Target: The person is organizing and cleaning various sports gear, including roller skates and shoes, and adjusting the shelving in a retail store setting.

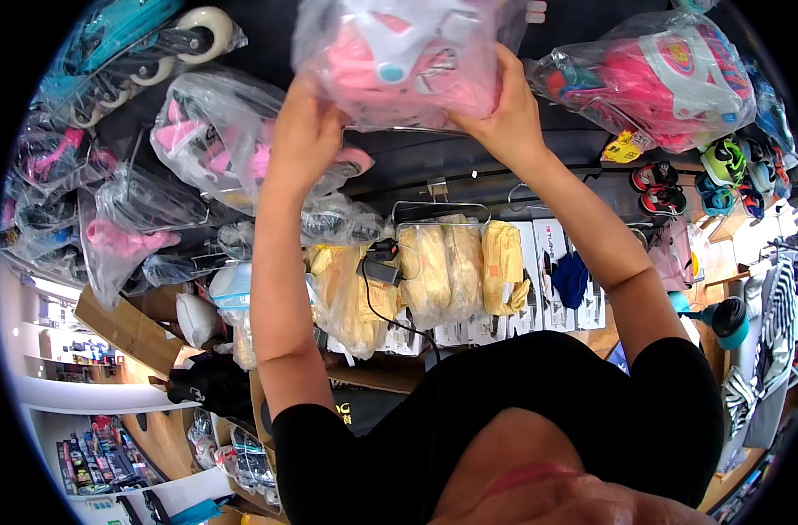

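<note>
A pink and white roller skate in a clear plastic bag (399, 62) is held up at the top of the view, cut off by the picture's edge. My left hand (310, 128) grips its left side, the fingers partly hidden behind the bag. On the opposite side my right hand (507, 115) holds the lower corner, thumb toward the front. Just left of my left hand sits another bagged pink and white skate (222, 141). Further right of my right hand is a bagged bright pink and white skate (677, 82) with a yellow tag (623, 148).
The dark display wall (438, 154) carries wire racks (441, 211). Below are yellow wrapped packs (425, 272), a black adapter with cable (380, 270) and white boxes (549, 239). Shoes (661, 190) and a teal fan (730, 321) stand right; a cardboard box (133, 328) is left.
</note>
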Available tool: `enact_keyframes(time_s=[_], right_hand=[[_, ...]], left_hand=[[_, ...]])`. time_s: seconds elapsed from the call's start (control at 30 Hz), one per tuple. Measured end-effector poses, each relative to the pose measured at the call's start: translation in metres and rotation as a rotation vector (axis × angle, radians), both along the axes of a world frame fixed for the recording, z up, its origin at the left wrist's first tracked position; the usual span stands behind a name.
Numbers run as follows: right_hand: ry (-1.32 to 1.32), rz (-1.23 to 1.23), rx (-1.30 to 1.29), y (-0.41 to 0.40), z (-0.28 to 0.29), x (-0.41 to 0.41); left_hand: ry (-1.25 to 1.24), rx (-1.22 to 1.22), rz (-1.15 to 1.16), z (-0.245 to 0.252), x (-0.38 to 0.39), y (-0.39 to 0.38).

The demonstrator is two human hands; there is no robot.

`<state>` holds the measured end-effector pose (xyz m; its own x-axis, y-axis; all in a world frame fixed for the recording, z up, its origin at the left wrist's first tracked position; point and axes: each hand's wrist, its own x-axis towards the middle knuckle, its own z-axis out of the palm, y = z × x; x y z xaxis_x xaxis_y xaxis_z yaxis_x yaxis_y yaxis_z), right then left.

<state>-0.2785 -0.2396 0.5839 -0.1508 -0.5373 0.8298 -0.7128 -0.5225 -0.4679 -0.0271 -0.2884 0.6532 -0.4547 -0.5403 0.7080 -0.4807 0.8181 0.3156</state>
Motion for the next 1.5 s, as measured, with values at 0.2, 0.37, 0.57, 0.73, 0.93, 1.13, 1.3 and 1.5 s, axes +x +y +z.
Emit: enact_keyframes(time_s=[0.2, 0.37, 0.57, 0.73, 0.93, 1.13, 1.3, 1.5], right_hand=[[0.036, 0.011, 0.162, -0.005, -0.027, -0.018], [0.02, 0.081, 0.235, -0.004, -0.036, -0.026], [-0.017, 0.017, 0.171, 0.08, -0.077, -0.025], [-0.11, 0.233, 0.558, 0.179, -0.177, -0.04], [-0.457, 0.042, 0.99, 0.267, -0.272, -0.059], [-0.444, -0.019, 1.151, 0.307, -0.339, -0.082], [-0.414, 0.039, 1.362, 0.305, -0.338, -0.062], [-0.399, 0.096, 1.393, 0.296, -0.352, -0.043]], left_hand=[[-0.212, -0.07, 0.018, -0.011, -0.033, -0.003], [-0.204, -0.011, 0.112, -0.028, -0.029, 0.0], [-0.211, -0.075, 0.259, -0.053, -0.041, 0.004], [-0.226, -0.215, 0.309, -0.07, -0.036, -0.009], [0.342, 0.243, 0.161, -0.077, -0.041, 0.043], [0.066, -0.129, 0.24, -0.183, 0.023, 0.102], [-0.016, 0.25, 0.376, -0.242, 0.066, 0.134], [-0.073, 0.339, 0.344, -0.243, 0.08, 0.122]])
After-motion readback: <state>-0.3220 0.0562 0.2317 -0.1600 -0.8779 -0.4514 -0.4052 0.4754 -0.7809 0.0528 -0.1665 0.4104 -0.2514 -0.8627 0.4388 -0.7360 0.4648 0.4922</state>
